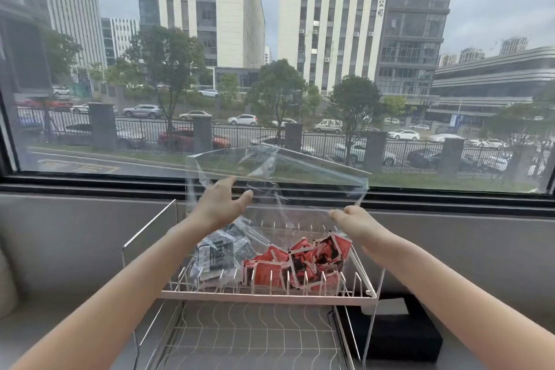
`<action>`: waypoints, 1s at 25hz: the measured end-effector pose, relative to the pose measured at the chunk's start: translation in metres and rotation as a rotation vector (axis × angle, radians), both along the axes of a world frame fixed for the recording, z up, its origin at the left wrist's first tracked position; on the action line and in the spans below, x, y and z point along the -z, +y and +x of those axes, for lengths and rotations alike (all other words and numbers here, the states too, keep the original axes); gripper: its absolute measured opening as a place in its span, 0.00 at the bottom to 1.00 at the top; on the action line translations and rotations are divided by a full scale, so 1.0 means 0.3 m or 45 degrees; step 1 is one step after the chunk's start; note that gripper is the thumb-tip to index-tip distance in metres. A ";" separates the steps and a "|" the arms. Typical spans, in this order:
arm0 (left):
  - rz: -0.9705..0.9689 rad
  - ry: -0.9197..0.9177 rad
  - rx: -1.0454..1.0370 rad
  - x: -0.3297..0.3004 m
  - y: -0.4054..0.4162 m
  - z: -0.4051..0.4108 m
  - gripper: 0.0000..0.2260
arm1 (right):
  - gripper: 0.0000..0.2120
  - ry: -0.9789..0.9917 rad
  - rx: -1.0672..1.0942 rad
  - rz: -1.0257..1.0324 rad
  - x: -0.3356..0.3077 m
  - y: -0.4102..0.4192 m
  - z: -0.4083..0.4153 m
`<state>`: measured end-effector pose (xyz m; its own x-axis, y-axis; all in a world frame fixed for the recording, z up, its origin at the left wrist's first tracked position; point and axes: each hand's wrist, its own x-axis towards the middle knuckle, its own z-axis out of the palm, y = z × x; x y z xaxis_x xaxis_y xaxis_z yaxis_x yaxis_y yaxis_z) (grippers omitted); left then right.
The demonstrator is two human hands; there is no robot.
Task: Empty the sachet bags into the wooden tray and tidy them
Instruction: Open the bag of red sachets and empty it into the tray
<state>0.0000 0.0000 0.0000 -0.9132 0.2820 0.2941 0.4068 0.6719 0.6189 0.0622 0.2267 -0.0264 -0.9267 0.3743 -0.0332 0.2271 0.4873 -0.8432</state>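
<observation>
Both hands are raised over a wire rack [270, 294] that stands on the grey tabletop [75, 264] below a wide window [270, 69]; between them hangs a clear plastic bag [276, 177], lifted and seemingly empty, its film crumpled and see-through; the left hand [220, 200] sits at about ten o'clock from the rack's middle, fingers spread and only loosely curled against the bag's left side, so whether it truly grips the film I cannot tell; the right hand [350, 218], at about two o'clock, is closed in a pinch on the bag's lower right edge; the red sachets [303, 261] lie heaped in the rack's right half, toward four o'clock, and a second bag of dark sachets [217, 257] rests in the left half, toward eight o'clock, apparently not yet emptied; no wooden tray shows clearly, though the rack's pale front rail may be what the task means; a black box [399, 330] sits on the tabletop at five o'clock, just beside the rack; the risks, as I judge them: sachets may slip through the rack's open wires onto the lower tier, since the gaps look wide; a stray sachet clinging inside the film could be carried off with it; the loose left hold may let the bag sag onto the heap.
</observation>
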 end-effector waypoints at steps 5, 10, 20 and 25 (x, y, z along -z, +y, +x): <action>-0.088 -0.141 -0.014 0.110 0.031 -0.045 0.31 | 0.28 -0.106 0.024 -0.031 0.087 0.003 -0.057; 0.003 -0.276 0.021 0.185 0.039 -0.096 0.34 | 0.33 -0.058 0.107 -0.107 0.123 0.002 -0.086; 0.375 -0.235 0.247 0.193 0.068 -0.070 0.12 | 0.14 0.187 0.125 -0.144 0.146 -0.015 -0.071; 0.703 -0.176 0.186 0.106 0.040 -0.043 0.04 | 0.05 0.388 0.130 -0.214 0.067 -0.020 -0.026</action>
<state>-0.0129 0.0120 -0.0318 -0.9167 0.2471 0.3142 0.3616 0.1777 0.9153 0.0545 0.2206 -0.0464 -0.8615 0.4785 0.1701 -0.0069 0.3239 -0.9461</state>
